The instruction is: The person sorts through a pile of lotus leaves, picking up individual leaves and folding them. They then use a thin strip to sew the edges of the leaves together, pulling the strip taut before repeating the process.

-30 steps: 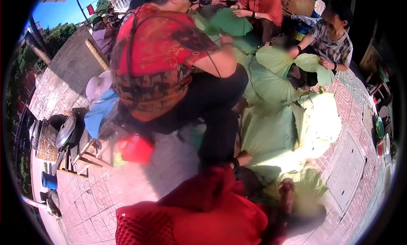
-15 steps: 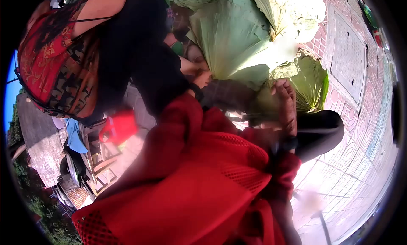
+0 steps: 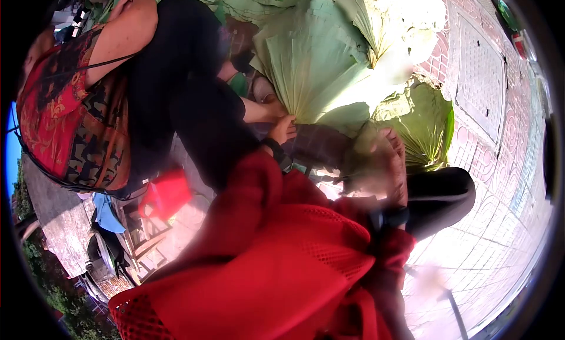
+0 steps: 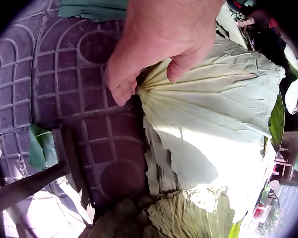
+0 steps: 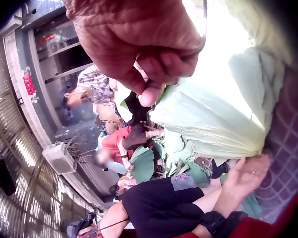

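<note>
A big pale green lotus leaf [image 3: 321, 63] lies folded like a fan on the paving, seen close in the left wrist view as the leaf [image 4: 213, 114]. My left hand [image 3: 282, 129] pinches its gathered base between thumb and fingers [image 4: 124, 89]; the right wrist view shows this hand [image 5: 243, 179] at the leaf's point too. My right hand [image 3: 389, 163] is blurred over a darker green leaf [image 3: 426, 128] by my knee. From the wrist its fingers [image 5: 154, 64] are curled, and I cannot tell whether they hold anything.
A person in a red patterned top and black trousers [image 3: 176, 93] sits close on my left, one leg beside my left hand. A red stool [image 3: 166, 193] stands behind them. More leaves are piled ahead. A metal cover [image 3: 482, 75] is set in the brick paving at right.
My head has tipped down from the seated group to my own hands. My left hand stays at the leaf's base. My right hand has shifted a little and is now blurred.
</note>
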Demonstrator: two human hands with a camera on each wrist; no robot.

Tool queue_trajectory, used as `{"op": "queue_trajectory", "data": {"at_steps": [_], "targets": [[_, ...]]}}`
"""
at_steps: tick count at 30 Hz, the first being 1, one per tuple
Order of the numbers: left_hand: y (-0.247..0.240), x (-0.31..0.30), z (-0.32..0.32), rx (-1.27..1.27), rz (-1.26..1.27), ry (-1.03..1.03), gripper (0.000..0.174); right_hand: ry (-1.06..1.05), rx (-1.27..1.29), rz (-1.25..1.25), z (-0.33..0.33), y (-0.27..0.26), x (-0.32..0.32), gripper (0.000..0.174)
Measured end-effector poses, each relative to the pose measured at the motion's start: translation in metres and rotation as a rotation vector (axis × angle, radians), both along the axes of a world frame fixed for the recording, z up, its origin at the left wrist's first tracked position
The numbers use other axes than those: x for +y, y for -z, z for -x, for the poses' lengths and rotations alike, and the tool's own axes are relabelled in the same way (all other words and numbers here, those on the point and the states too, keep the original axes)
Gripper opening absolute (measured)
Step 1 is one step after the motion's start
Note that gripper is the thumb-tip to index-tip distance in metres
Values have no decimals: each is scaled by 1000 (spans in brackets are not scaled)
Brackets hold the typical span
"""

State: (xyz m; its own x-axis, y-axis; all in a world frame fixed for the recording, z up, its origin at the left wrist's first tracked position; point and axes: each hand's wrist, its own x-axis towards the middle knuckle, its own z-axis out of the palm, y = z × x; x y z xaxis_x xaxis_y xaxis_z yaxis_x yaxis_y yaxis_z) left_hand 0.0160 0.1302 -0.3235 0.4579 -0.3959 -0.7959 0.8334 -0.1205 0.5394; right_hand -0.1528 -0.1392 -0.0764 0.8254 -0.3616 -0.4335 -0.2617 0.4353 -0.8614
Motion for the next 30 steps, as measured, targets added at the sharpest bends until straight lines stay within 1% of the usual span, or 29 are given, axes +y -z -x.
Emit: {"op": "queue_trajectory", "data": {"at_steps": [2,5,6,8,9,11,13,15,17,18,20,21,22,23,24,25,26,27,28,29,30], "targets": [[-27,-12,2,-25,-53,-16,36,42,-10,20,-4,-11,5,21],[-33,-11,3,-96,127,-52,41,99,-4,-13,-3,-10,12,21],[-35,-14,3,-150,174,-66,37,136,2,-18,-1,-12,15,20],[-39,-24,5,-256,272,-96,28,141,-40,118,4,-10,17,20],[-49,-33,3,-173,256,-134,24,107,-84,257,7,-7,18,20],[-96,-57,-6,-7,218,-205,17,25,-78,328,12,-3,17,21],[-137,-71,-4,-8,266,-177,15,-68,20,195,10,1,7,25],[-161,-77,-2,14,356,-148,15,-60,92,238,9,42,1,16],[-178,-82,0,61,489,-122,17,-69,76,184,10,52,-1,14],[-192,-86,5,57,513,-109,17,-82,23,106,12,52,-3,14],[-213,-95,23,43,560,-86,16,-61,-61,75,18,32,0,13],[-208,-101,29,57,544,-24,17,-36,-104,121,26,-4,8,14],[-214,-105,43,98,575,-21,18,-28,-171,-29,22,-3,8,9],[-205,-109,59,49,581,-53,18,-18,-230,-187,20,-4,9,4],[-207,-111,73,14,546,5,18,-10,-280,-342,20,-3,9,1],[-203,-115,86,12,521,-3,21,63,-216,-309,18,16,1,3],[-212,-114,92,4,561,44,23,9,-262,-71,19,10,4,4],[-200,-118,101,-20,535,57,27,69,-237,-303,18,5,7,5],[-191,-119,109,-73,579,78,31,92,-208,-297,19,10,9,6],[-163,-119,116,-134,592,141,34,54,-35,-125,15,19,10,9],[-166,-118,114,-144,597,213,39,-61,-52,-215,22,47,-6,9]]}}
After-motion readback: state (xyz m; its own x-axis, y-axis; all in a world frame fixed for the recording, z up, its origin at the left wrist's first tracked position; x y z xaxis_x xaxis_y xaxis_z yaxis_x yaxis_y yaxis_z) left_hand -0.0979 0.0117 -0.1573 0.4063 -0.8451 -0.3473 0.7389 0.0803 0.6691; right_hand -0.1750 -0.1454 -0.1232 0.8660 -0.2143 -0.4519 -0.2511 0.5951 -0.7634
